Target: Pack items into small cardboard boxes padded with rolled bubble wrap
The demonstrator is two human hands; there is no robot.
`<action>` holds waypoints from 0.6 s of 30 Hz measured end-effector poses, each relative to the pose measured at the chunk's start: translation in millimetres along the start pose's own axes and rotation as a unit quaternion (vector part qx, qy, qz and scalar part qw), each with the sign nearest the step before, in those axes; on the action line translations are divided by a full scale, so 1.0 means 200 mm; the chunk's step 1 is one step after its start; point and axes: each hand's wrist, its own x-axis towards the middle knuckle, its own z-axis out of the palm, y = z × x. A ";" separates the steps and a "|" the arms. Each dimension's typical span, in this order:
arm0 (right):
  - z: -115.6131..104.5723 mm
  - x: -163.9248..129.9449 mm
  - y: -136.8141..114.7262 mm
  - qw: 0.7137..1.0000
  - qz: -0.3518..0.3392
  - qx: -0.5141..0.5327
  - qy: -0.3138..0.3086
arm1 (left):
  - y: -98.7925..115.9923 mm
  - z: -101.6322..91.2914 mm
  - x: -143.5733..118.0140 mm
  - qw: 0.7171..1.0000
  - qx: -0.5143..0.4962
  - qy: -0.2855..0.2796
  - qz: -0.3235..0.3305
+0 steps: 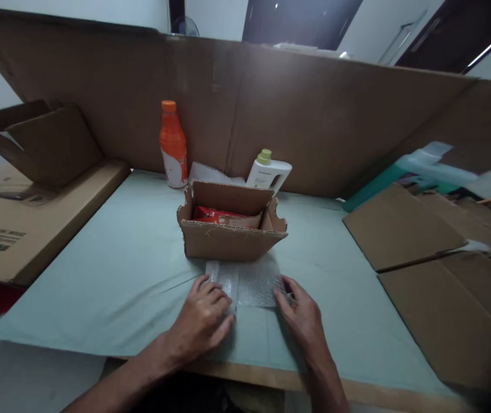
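A person's two bare hands worked at the near side of a table covered with a pale green cloth (112,275). Between them, close to the front edge, lay a sheet of clear bubble wrap (256,287), its far edge reaching the foot of a small open cardboard box (230,244).

The left hand (205,315) rested palm down over the left part of the wrap, fingers loosely bent and the thumb set apart from them; whether it pinched any of the plastic could not be told. The right hand (301,310) was partly closed at the opposite edge, holding the wrap's right side between thumb and fingers.

The box stood upright with its top open, and a red packet (219,217) showed inside. Behind it to the left, an orange bottle (173,146) with an orange cap and a white patch stood upright. Behind it to the right was a white bottle (267,171) with a light green cap and a handle, its base hidden by the box. Another crumpled clear sheet (213,174) lay between the bottles.

A tall cardboard panel (292,103) closed off the back. At far left, an open carton (56,143) sat on a wide flat carton (51,218). At far right, a container of green liquid (383,183) lay behind brown cardboard pieces (400,229).
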 end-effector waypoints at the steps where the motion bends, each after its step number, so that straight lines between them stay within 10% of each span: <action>1: -0.02 0.02 0.04 0.999 -0.006 -0.028 0.025 | -0.04 -0.01 -0.01 0.999 0.001 0.039 -0.030; 7: 0.06 0.24 0.02 0.998 -0.058 0.031 -0.023 | -0.38 -0.05 -0.01 0.915 -0.090 0.220 -0.325; 12: 0.25 0.52 -0.10 0.994 -0.030 0.052 -0.087 | -0.55 0.03 0.22 0.924 -0.163 0.121 -0.324; 18: 0.31 0.77 -0.09 0.996 -0.047 0.044 -0.065 | -0.70 0.03 0.45 0.922 -0.126 0.144 -0.337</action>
